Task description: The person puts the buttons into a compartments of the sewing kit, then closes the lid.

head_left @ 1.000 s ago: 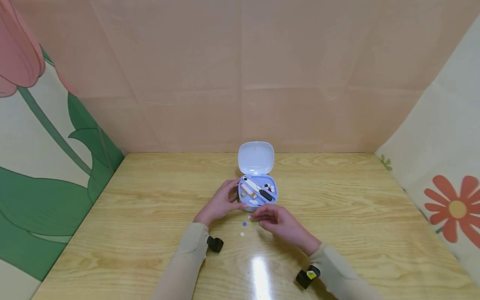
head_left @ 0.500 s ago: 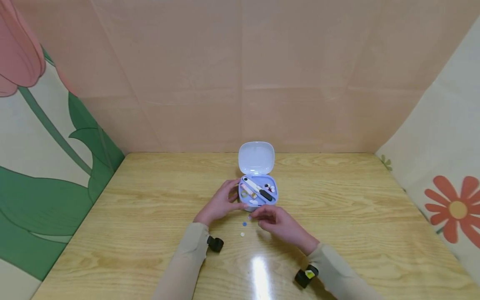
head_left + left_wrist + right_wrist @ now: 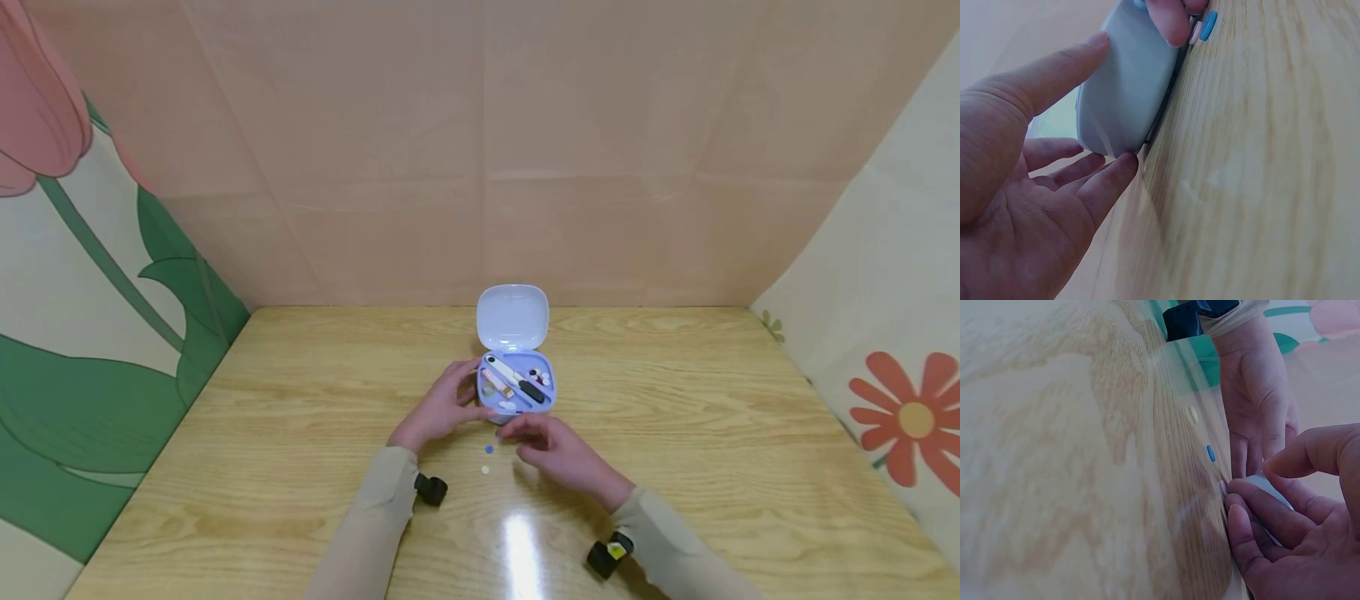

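Observation:
A lilac sewing-kit-like box [image 3: 546,367] stands on the table with its lid [image 3: 512,317] raised. My left hand [image 3: 442,404] grips its near left corner, thumb on the front wall and fingers along the side. Close before the box, a pale pink button [image 3: 1223,487] lies at the fingertips of my right hand [image 3: 555,454]. That hand's fingers are loosely bent, and its thumb is apart from them. A blue button [image 3: 489,449] and a cream button [image 3: 485,470] lie in a line nearer to me.
Inside the box are a white tool with a black handle [image 3: 532,391], a pink-and-gold piece [image 3: 497,382], white pieces [image 3: 507,404] and several small dark and white bits [image 3: 537,375]. A tan wall [image 3: 360,167] rises behind the wooden table [image 3: 675,400].
My right hand has shifted slightly left, its fingers covering more of the pink button. My left hand and the box have stayed in place.

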Demonstrator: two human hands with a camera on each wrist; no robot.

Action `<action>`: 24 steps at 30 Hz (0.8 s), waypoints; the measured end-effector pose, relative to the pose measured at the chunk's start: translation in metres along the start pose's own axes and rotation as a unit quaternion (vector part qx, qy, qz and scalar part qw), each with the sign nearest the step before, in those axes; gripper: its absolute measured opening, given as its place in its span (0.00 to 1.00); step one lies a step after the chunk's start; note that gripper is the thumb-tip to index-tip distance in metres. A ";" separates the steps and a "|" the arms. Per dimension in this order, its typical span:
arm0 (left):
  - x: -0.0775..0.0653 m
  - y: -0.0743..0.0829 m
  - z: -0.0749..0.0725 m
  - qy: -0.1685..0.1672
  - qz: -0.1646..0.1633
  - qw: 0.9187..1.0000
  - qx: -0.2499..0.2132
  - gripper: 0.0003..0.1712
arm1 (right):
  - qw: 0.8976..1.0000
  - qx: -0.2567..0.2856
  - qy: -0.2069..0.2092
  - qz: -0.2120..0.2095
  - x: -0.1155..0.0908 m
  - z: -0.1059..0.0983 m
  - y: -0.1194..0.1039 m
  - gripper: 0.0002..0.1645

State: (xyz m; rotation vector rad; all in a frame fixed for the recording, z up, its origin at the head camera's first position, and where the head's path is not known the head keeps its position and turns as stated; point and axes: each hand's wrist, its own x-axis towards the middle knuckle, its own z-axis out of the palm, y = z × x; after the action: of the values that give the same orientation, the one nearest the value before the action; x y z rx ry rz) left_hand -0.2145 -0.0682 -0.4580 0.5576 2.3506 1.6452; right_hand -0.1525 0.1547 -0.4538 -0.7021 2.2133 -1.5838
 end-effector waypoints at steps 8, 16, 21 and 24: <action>0.000 0.001 0.001 0.000 -0.004 1.000 0.003 0.51 | 1.000 0.008 -0.006 -0.003 0.002 -0.001 0.005 0.18; -0.012 0.028 -0.002 -0.010 -0.010 1.000 -0.021 0.49 | 1.000 -0.004 -0.010 0.003 0.000 -0.001 0.004 0.17; -0.014 0.034 -0.002 -0.011 -0.009 1.000 -0.022 0.48 | 1.000 -0.017 -0.011 0.003 -0.002 -0.003 0.002 0.15; -0.014 0.035 -0.002 -0.012 -0.005 1.000 -0.024 0.48 | 1.000 -0.012 -0.011 -0.002 -0.003 -0.003 0.001 0.15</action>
State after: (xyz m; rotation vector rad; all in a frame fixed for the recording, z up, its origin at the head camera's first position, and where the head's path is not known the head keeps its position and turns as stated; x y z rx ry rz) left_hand -0.1962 -0.0657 -0.4255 0.5522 2.2859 1.6770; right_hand -0.1522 0.1590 -0.4535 -0.7274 2.2195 -1.5460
